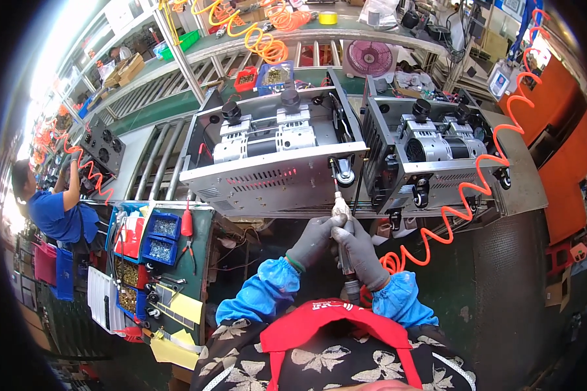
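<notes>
Blue parts bin (158,261), on desk (203,226). Metal chassis (257,182), open-topped, containing compressor (267,144). Left hand (312,241), gloved: fingers closed on front of power screwdriver (340,207), bit beside chassis caster (346,173). Right hand (364,255), gloved: fingers wrapped round screwdriver body. Second chassis (440,178).

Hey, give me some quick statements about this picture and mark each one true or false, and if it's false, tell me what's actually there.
1. The left hand and right hand are both on the driver. True.
2. The hands are bare. False: they wear gray gloves.
3. The driver points away from the caster. False: it points toward the caster.
4. Blue bins at left hold small parts. True.
5. The fan is green. False: the fan is pinkish purple.
</notes>
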Tool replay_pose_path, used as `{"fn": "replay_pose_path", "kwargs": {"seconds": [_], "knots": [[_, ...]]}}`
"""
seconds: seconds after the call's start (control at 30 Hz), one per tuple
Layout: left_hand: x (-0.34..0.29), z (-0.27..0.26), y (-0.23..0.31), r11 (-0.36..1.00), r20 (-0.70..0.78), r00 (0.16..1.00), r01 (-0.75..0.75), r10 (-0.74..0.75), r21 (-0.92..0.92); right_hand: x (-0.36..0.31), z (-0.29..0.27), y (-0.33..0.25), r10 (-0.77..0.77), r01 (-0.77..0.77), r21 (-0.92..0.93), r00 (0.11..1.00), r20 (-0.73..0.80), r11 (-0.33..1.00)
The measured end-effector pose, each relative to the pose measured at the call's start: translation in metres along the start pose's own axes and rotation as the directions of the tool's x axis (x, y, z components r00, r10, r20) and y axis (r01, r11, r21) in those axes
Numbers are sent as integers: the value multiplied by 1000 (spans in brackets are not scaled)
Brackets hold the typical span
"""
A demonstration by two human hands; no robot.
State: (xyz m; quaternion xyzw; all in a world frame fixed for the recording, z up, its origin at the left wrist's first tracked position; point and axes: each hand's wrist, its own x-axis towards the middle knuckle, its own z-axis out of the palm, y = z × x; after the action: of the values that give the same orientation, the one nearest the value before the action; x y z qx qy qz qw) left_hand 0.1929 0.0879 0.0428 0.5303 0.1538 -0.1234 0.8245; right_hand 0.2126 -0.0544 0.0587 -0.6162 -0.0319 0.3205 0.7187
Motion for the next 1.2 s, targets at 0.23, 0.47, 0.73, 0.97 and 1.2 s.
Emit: {"fn": "replay_pose_path", "kwargs": {"seconds": [0.23, 0.47, 0.73, 0.97, 1.2], "knots": [[7, -3, 1, 999, 5, 1000, 27, -27, -37, 3, 0, -8, -2, 2, -34, 1000, 4, 999], [11, -50, -13, 927, -46, 999, 10, -29, -374, -22, -23, 4, 32, -30, -18, 992, 124, 999], [-4, -111, -22, 855, -181, 983, -111, 21, -507, -46, -36, 19, 149, -71, -215, 917, 370, 974], [-25, -122, -21, 770, -94, 992, -122, 81, -626, -40, -29, 35, 160, -19, -306, 881, 445, 952], [-43, -142, -36, 789, -210, 975, -184, 72, -586, -40, -20, 36, 202, -16, -361, 853, 482, 932]]}}
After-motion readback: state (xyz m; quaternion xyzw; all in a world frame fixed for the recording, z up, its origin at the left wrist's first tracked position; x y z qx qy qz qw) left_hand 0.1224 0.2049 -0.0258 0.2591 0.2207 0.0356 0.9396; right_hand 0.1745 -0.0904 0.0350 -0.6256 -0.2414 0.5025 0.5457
